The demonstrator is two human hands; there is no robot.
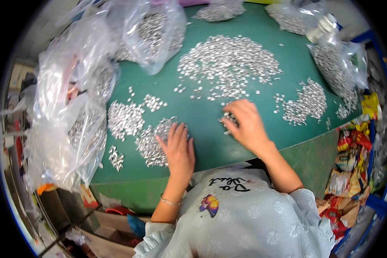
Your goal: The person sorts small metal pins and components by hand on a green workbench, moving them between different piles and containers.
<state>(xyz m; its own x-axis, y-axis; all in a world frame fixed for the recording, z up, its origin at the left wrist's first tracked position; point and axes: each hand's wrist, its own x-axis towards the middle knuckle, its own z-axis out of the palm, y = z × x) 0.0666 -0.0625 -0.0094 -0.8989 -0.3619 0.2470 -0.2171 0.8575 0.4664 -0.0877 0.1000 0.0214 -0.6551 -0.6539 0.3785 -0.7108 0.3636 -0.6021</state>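
Note:
My left hand [177, 150] lies with its fingers spread at the right edge of a pile of small silvery metal parts [152, 146]. The fingertips touch the pile. My right hand [247, 127] is curved down over a small cluster of the same parts [228, 123], thumb and fingers around it; whether any part is pinched is hidden. Beyond the hands spreads a big heap of silvery parts [230, 62] on the green tabletop [202, 144]. Further piles lie at the left [125, 119] and at the right [307, 103].
Clear plastic bags [69, 124] of metal parts crowd the table's left side. More bags stand at the far edge [221, 10] and far right [333, 64], beside a white bottle [322, 28]. Colourful packets [352, 159] fill a blue rack at the right. Wooden compartments [112, 228] sit below left.

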